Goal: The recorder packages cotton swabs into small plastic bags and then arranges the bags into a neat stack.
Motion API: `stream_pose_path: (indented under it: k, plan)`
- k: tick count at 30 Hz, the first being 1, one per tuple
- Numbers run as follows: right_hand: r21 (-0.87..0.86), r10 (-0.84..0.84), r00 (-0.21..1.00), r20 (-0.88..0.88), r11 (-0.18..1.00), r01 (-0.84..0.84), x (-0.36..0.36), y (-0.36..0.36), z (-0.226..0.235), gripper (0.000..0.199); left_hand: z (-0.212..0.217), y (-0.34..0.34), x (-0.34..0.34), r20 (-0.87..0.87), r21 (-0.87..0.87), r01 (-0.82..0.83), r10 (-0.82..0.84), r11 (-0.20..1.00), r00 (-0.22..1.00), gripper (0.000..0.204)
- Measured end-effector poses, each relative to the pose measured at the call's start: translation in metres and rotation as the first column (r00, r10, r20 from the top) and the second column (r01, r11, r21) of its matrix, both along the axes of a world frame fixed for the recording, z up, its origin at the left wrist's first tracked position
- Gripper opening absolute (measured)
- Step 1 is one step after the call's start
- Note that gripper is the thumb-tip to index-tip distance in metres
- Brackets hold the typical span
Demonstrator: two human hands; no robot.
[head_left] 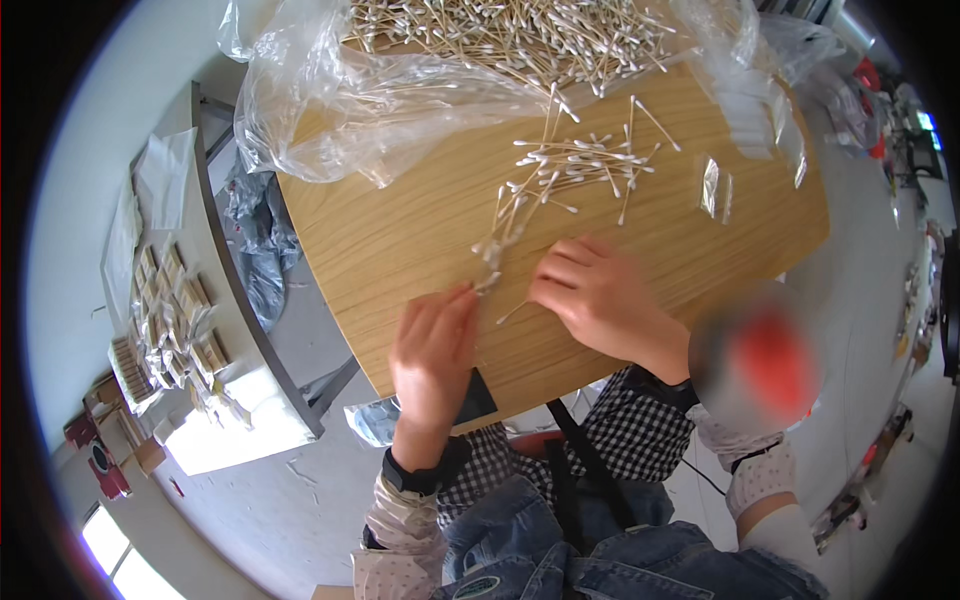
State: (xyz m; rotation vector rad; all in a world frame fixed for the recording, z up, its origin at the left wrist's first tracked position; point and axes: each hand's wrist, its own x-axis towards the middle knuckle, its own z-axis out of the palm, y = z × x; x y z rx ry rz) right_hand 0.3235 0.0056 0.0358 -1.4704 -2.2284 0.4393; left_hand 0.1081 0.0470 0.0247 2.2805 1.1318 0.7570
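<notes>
Low on the wooden table, my left hand (435,340) has its fingers pressed together round a few cotton swabs (490,262), whose white tips are blurred beyond the fingertips. To its right, my right hand (595,295) is bent with the thumb and fingers closed. A single cotton swab (512,314) sticks out from under its fingertips toward the left hand. Just beyond both hands lies a loose scatter of cotton swabs (580,160), crossing in several directions. A large heap of swabs (520,35) covers the far end of the table.
Clear plastic sheeting (340,110) spreads round the heap. A small clear packet (711,188) lies on the right of the wooden table (390,240). On a side table at left are several small packs of swabs (170,310). A blurred grey and red object (770,365) stands at right.
</notes>
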Motion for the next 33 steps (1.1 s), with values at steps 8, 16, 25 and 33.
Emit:
stream_pose_path:
  k: [8, 16, 25, 33]
  plan:
    - [0.112, -0.066, 0.998, -0.013, 0.991, 0.067, 0.007, 0.024, 0.002, 0.027, 0.005, -0.008, 0.018, -0.006, 0.002, 0.033, -0.033, 0.999, 0.999, 0.028]
    - [0.119, 0.007, 1.0, -0.019, 0.993, -0.004, 0.029, 0.024, -0.003, 0.018, 0.004, -0.007, 0.005, 0.006, 0.039, 0.018, -0.018, 0.999, 1.0, 0.021]
    - [0.106, -0.227, 0.971, -0.068, 0.967, 0.233, 0.023, 0.029, -0.012, 0.011, 0.005, -0.011, -0.004, -0.017, 0.049, 0.071, -0.07, 0.996, 0.997, 0.018]
    - [0.018, -0.193, 0.94, -0.283, 0.978, 0.206, -0.006, 0.001, 0.001, 0.021, 0.005, -0.013, 0.025, -0.114, -0.015, -0.072, 0.07, 0.997, 0.991, 0.046]
